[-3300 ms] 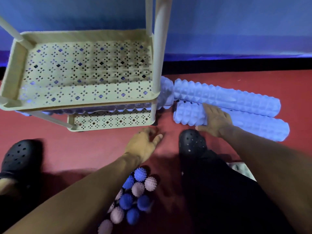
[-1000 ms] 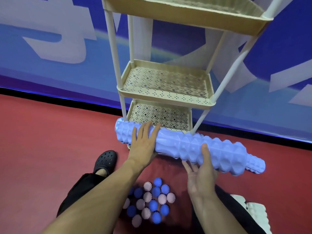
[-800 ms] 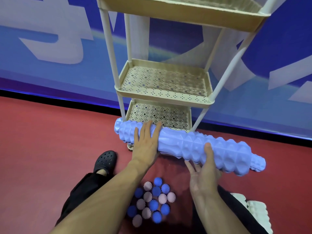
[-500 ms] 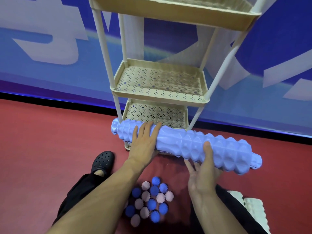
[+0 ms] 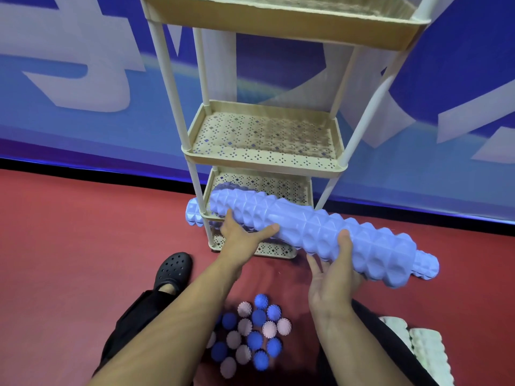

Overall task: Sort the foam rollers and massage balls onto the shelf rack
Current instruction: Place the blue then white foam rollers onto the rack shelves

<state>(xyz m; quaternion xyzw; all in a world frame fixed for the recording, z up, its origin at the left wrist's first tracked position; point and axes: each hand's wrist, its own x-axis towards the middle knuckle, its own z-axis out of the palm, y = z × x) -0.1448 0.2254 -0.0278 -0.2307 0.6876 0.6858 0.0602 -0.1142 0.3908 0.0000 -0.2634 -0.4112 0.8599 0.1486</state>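
Now, roller [image 5: 315, 232]: you've got the long lilac one up in both hands, tilted, its left end high at the rack [image 5: 264, 162] and its right end low over the floor [image 5: 83, 232].
Left hand [image 5: 242, 238]: under the roller near its left end, thumb up against the front face, fingers hidden behind; it's cradling rather than clenched.
Right hand [image 5: 331, 285]: palm up under the middle, thumb pressed on the front ridges, fingers spread loose below.
Second roller [image 5: 195, 214]: its end pokes out left of the rack's front post, lying on the bottom shelf behind the one you hold.
Middle shelf [image 5: 264, 160]: nothing shows on it.
Top shelf [image 5: 278, 29]: only its underside and rim in view, contents can't be told.
Balls [image 5: 250, 332]: a cluster of blue and pale spiky ones on the floor between your forearms, well below the roller.
White rollers [image 5: 418, 349]: two on the floor at lower right.
Room: open red floor left of the rack; the wall [image 5: 83, 107] stands close behind it; your shoe [image 5: 174, 268] sits left of the rack's foot.
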